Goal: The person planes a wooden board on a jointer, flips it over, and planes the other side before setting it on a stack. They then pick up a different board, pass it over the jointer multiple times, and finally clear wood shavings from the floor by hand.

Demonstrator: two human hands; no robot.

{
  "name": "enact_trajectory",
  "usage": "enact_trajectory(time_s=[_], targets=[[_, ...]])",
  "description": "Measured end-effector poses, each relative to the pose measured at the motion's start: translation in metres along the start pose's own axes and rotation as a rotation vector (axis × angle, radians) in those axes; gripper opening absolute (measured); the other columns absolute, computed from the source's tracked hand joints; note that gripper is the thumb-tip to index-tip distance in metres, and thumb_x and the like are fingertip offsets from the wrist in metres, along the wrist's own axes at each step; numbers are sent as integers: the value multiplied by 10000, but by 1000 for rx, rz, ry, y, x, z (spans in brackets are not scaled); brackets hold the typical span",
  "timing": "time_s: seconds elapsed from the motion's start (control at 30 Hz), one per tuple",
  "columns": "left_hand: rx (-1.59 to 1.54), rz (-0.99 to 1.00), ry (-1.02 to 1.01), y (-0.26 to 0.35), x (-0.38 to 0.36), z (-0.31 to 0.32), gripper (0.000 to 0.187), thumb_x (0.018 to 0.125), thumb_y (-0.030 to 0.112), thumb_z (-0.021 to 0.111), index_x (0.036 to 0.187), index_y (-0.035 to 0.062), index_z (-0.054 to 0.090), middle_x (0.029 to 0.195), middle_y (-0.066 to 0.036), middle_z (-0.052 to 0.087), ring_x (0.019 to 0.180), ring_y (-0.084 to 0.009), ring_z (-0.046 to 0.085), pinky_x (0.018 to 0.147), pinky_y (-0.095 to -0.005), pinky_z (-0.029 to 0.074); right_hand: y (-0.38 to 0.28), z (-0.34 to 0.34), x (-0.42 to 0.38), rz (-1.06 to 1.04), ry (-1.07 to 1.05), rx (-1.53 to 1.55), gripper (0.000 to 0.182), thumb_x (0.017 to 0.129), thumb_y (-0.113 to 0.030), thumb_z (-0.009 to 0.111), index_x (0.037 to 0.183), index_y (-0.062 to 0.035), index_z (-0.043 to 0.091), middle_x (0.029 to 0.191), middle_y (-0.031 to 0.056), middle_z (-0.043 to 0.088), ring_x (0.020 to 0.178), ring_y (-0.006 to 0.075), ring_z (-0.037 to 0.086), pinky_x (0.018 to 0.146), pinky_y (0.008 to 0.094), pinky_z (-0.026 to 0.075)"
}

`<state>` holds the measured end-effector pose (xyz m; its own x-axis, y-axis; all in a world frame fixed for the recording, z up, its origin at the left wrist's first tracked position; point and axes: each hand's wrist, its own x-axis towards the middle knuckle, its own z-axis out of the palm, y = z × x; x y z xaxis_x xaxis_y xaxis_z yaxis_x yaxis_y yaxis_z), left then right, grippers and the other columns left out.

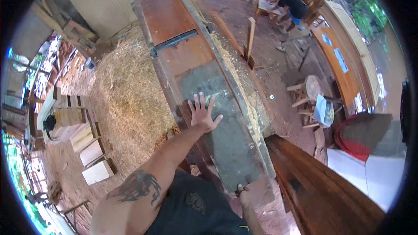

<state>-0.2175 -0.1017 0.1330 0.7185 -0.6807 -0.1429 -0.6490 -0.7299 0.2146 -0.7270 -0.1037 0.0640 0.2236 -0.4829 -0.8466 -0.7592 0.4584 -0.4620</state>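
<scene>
A long grey board [226, 148] lies flat on the bed of a long, narrow machine that looks like a jointer [167, 8]. The machine has a dark crosswise slot [176, 42] farther along its reddish-brown surface. My left hand [202, 115] rests palm down on the board's top, fingers spread. At the board's near end my right hand [244, 193] is closed at the edge, its thumb up near the corner; the other fingers are partly hidden.
Wood shavings [126, 74] pile up left of the machine. Stacked pale timber blocks [74, 126] stand farther left. A dark brown plank [322, 187] slopes away at the right. Stools [312, 87] stand beyond it. Another person [289, 2] bends over at the back right.
</scene>
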Motion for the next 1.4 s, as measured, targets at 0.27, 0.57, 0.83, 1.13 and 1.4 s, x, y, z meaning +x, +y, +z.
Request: enact_trajectory(time_s=[0.27,0.57,0.83,1.13,1.4], targets=[[76,-31,43,-68,90,-20,986,943,773,505,1706,228,199,1746,-275,14,1603,-517,-6,1251,-715,-6,-145,46,7,-244,-62,-125,431,1054,-386,673,961,34,658,852,114,720,736,211,711,719,362,586],[94,-65,56,-139,196,-64,953,947,756,533,1701,260,227,1755,-253,66,1616,-480,45,1273,-685,22,-265,129,36,-45,-84,203,423,1072,-390,653,820,-51,634,660,47,605,576,157,562,560,319,452],[140,-69,151,-216,295,-74,929,945,785,516,1691,296,255,1764,-222,87,1620,-460,68,1284,-666,34,-350,197,83,-73,-123,370,356,1052,-366,687,850,-75,644,654,60,630,548,142,573,515,332,460],[163,-86,141,-265,362,-91,935,946,832,438,1690,294,263,1761,-221,110,1623,-451,74,1284,-669,32,-448,249,60,-1282,0,-516,329,921,-246,768,1202,-92,693,1173,200,664,1089,377,638,934,529,511],[142,-56,195,-300,400,-95,956,929,864,421,1679,282,310,1753,-246,119,1611,-488,91,1277,-686,42,-498,335,122,-1415,169,-909,553,1001,-307,560,1516,-104,559,1640,202,427,1539,490,320,1193,715,253]])
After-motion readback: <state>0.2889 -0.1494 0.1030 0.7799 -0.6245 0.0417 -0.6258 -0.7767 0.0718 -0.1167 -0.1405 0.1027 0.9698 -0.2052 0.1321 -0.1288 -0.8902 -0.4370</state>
